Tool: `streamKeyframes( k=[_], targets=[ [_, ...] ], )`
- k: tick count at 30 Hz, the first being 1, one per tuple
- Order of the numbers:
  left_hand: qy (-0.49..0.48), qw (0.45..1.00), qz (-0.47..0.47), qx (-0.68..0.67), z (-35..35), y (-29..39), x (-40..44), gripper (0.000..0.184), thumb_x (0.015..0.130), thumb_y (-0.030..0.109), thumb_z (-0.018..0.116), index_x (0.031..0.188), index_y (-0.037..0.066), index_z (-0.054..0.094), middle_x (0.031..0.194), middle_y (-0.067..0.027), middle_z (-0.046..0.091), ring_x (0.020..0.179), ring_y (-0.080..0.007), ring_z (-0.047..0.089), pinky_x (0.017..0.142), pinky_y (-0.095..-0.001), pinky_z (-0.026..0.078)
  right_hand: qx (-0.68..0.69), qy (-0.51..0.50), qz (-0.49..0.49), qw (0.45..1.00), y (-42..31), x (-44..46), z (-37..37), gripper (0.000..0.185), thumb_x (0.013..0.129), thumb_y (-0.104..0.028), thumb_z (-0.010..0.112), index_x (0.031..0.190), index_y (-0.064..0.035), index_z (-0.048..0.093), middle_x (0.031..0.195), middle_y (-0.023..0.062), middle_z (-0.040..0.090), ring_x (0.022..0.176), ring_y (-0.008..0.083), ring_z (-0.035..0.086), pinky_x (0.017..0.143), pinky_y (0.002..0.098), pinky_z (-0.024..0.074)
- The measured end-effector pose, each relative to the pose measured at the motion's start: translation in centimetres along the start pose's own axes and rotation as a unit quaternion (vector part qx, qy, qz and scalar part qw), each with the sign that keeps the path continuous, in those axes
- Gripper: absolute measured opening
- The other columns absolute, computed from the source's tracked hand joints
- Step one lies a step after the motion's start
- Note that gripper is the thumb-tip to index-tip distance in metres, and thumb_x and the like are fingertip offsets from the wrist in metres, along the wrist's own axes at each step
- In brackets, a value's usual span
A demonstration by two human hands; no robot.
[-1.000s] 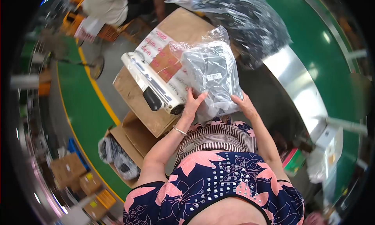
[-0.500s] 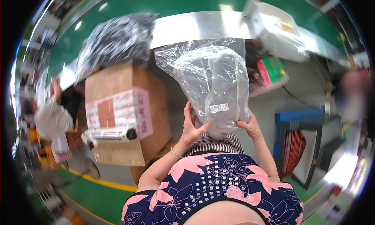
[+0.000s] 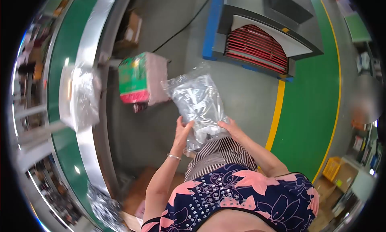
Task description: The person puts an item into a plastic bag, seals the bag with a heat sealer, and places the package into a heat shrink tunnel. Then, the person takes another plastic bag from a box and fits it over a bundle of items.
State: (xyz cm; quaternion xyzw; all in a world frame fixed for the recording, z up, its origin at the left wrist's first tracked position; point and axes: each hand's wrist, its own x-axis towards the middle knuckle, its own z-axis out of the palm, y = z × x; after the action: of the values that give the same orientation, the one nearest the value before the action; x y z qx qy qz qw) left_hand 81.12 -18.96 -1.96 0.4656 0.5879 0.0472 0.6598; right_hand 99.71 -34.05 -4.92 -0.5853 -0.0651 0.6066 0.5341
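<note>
L hand (image 3: 183, 132) & R hand (image 3: 231, 127) grip opp. sides of clear bag's (image 3: 199, 99) near end, same as 0.5 s ago, now over grey floor (image 3: 245, 103). Green-topped bench (image 3: 86, 147) now runs down L, was across top; dark unit w/ red slats (image 3: 257, 47) now ahead, by floor's yellow line (image 3: 275, 115); green/pink box (image 3: 138, 79) now betw. bag & bench edge.

The single view looks from the person's head, forward and steeply down, through a very wide lens that bends straight edges. The shirt (image 3: 229, 187) fills the near edge; the bag (image 3: 199, 101) sits mid-view, with floor (image 3: 249, 99) beyond.
</note>
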Motion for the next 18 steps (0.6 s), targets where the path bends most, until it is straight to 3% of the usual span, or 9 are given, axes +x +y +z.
streamKeyframes(
  k=[2, 3, 5, 6, 8, 12, 14, 17, 18],
  targets=[
    [-0.059, 0.997, -0.026, 0.043, 5.1, 3.8, 5.9, 0.091, 0.071, 0.039, 0.070, 0.140, -0.001, 0.027, 0.112, -0.0165, 0.054, 0.101, -0.0237, 0.054, 0.089, -0.0343, 0.043, 0.076, 0.084, 0.095, 0.989, -2.7, 2.0, -4.2, 0.065, 0.079, -0.031, 0.071, 0.128, 0.0025, 0.046, 0.110, 0.0118, 0.060, 0.103, 0.0204, 0.057, 0.093, 0.0324, 0.0426],
    [-0.081, 0.995, -0.016, 0.062, 7.8, 4.2, 10.0, 0.094, 0.068, 0.041, 0.071, 0.140, -0.001, 0.027, 0.114, -0.0181, 0.054, 0.104, -0.0260, 0.054, 0.091, -0.0351, 0.042, 0.083, 0.092, 0.096, 0.988, -3.1, 3.9, -6.6, 0.065, 0.079, -0.031, 0.071, 0.128, 0.0025, 0.046, 0.110, 0.0118, 0.060, 0.103, 0.0204, 0.057, 0.093, 0.0324, 0.0426],
    [-0.116, 0.989, 0.006, 0.089, 13.2, 6.2, 16.9, 0.097, 0.064, 0.044, 0.071, 0.139, -0.002, 0.030, 0.120, -0.0214, 0.053, 0.110, -0.0297, 0.053, 0.096, -0.0364, 0.040, 0.065, 0.224, 0.076, 0.969, -3.7, 8.2, -11.2, 0.065, 0.079, -0.031, 0.071, 0.128, 0.0022, 0.047, 0.109, 0.0129, 0.061, 0.100, 0.0218, 0.058, 0.091, 0.0337, 0.0445],
    [-0.129, 0.986, 0.019, 0.099, 16.1, 8.1, 19.4, 0.097, 0.062, 0.045, 0.071, 0.138, -0.002, 0.031, 0.123, -0.0230, 0.051, 0.114, -0.0311, 0.052, 0.098, -0.0369, 0.040, 0.068, 0.227, 0.078, 0.968, -4.5, 10.1, -13.3, 0.065, 0.079, -0.031, 0.071, 0.128, 0.0022, 0.047, 0.109, 0.0129, 0.061, 0.100, 0.0218, 0.058, 0.091, 0.0337, 0.0445],
    [-0.163, 0.978, 0.016, 0.126, 21.3, 11.3, 24.8, 0.095, 0.062, 0.046, 0.072, 0.135, -0.003, 0.034, 0.127, -0.0254, 0.048, 0.118, -0.0325, 0.048, 0.100, -0.0376, 0.038, 0.075, 0.306, 0.018, 0.949, -6.8, 14.1, -17.3, 0.069, 0.077, -0.032, 0.072, 0.131, 0.0016, 0.045, 0.115, 0.0134, 0.059, 0.105, 0.0221, 0.057, 0.093, 0.0338, 0.0432],
    [-0.168, 0.969, 0.121, 0.133, 30.2, 15.7, 34.1, 0.094, 0.064, 0.047, 0.072, 0.137, 0.002, 0.034, 0.130, -0.0257, 0.045, 0.120, -0.0336, 0.046, 0.100, -0.0372, 0.038, 0.130, 0.326, -0.047, 0.935, -10.3, 21.7, -25.7, 0.078, 0.078, -0.032, 0.073, 0.138, 0.0006, 0.035, 0.127, 0.0137, 0.051, 0.113, 0.0216, 0.051, 0.097, 0.0335, 0.0396],
    [-0.192, 0.968, 0.124, 0.107, 32.7, 18.4, 35.5, 0.091, 0.067, 0.045, 0.071, 0.138, 0.003, 0.033, 0.131, -0.0250, 0.045, 0.121, -0.0334, 0.045, 0.100, -0.0377, 0.038, 0.139, 0.317, -0.139, 0.928, -12.7, 24.9, -28.4, 0.076, 0.080, -0.029, 0.071, 0.139, 0.0016, 0.033, 0.127, 0.0146, 0.051, 0.114, 0.0215, 0.051, 0.097, 0.0332, 0.0393],
    [-0.244, 0.956, 0.157, 0.039, 33.4, 16.6, 35.9, 0.085, 0.073, 0.041, 0.069, 0.139, 0.004, 0.031, 0.132, -0.0239, 0.045, 0.122, -0.0322, 0.045, 0.099, -0.0384, 0.038, 0.165, 0.375, -0.160, 0.898, -13.2, 27.9, -30.4, 0.068, 0.083, -0.024, 0.068, 0.138, -0.0015, 0.035, 0.127, 0.0126, 0.052, 0.116, 0.0212, 0.050, 0.098, 0.0330, 0.0388],
    [-0.264, 0.947, 0.186, -0.006, 33.0, 15.3, 35.5, 0.082, 0.077, 0.040, 0.068, 0.140, 0.004, 0.030, 0.132, -0.0235, 0.045, 0.122, -0.0314, 0.045, 0.099, -0.0386, 0.038, 0.117, 0.358, -0.124, 0.918, -12.7, 28.3, -30.6, 0.065, 0.084, -0.021, 0.065, 0.139, -0.0035, 0.036, 0.126, 0.0116, 0.053, 0.115, 0.0210, 0.050, 0.097, 0.0332, 0.0398]
  ],
)
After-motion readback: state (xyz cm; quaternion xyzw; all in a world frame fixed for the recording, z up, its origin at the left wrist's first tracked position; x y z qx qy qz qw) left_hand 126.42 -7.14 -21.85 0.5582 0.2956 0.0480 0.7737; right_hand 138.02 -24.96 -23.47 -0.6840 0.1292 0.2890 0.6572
